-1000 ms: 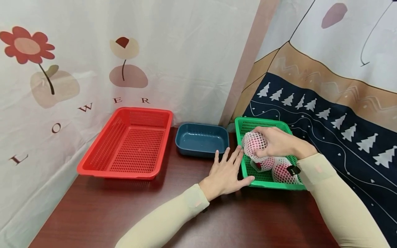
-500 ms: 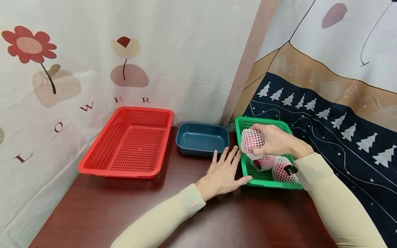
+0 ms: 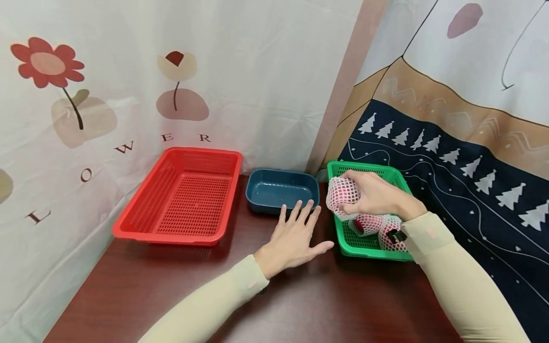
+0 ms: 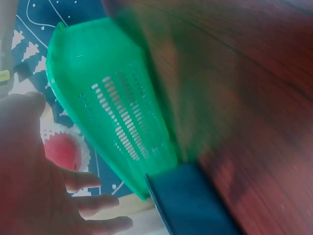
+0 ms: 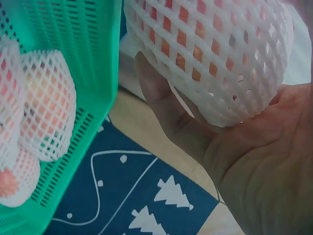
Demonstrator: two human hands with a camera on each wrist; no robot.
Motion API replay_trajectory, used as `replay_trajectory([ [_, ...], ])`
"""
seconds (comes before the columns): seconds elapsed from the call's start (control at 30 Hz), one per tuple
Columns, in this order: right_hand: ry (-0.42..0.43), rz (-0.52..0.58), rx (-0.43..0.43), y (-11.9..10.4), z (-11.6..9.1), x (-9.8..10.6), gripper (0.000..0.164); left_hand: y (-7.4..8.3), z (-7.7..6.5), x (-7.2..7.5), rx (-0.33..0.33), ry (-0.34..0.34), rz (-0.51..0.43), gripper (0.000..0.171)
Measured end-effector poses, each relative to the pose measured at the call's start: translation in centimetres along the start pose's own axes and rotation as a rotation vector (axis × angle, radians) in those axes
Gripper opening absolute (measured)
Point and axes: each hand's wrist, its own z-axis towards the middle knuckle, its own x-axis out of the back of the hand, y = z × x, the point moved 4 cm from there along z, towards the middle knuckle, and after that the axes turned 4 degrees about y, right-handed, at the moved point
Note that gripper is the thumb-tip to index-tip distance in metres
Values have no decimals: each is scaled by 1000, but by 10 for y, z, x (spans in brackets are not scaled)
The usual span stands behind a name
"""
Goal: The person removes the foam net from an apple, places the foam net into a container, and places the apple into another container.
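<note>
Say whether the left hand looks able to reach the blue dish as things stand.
Probably yes: the left hand holds nothing, its spread fingers are close to the blue dish, and nothing visible blocks them; the right hand, gripping a net-wrapped fruit, is over by the green basket.

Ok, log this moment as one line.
right hand: holds netted fruit | left hand: holds nothing | green basket: holds other fruit

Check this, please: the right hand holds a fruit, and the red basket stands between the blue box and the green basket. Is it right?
Not quite: the blue box stands between the red basket and the green basket, as the head view shows. The right hand does hold a fruit.
</note>
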Motion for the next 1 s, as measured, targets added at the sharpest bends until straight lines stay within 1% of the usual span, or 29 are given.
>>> replay_trajectory([
  [0.13, 5, 18, 8, -4, 2, -4, 73, -9, -7, 6, 12, 20, 12, 103],
  [0.3, 5, 2, -4, -11, 4, -10, 75, -21, -16, 11, 24, 48, 23, 104],
  [0.53, -7, 74, -2, -22, 7, -24, 74, -35, -27, 21, 46, 73, 17, 104],
  [0.8, -1, 55, 8, -33, 8, -38, 78, -51, -37, 29, 67, 93, 38, 106],
  [1.0, 14, 72, -20, -43, 6, -51, 77, -61, -46, 34, 67, 116, 74, 107],
])
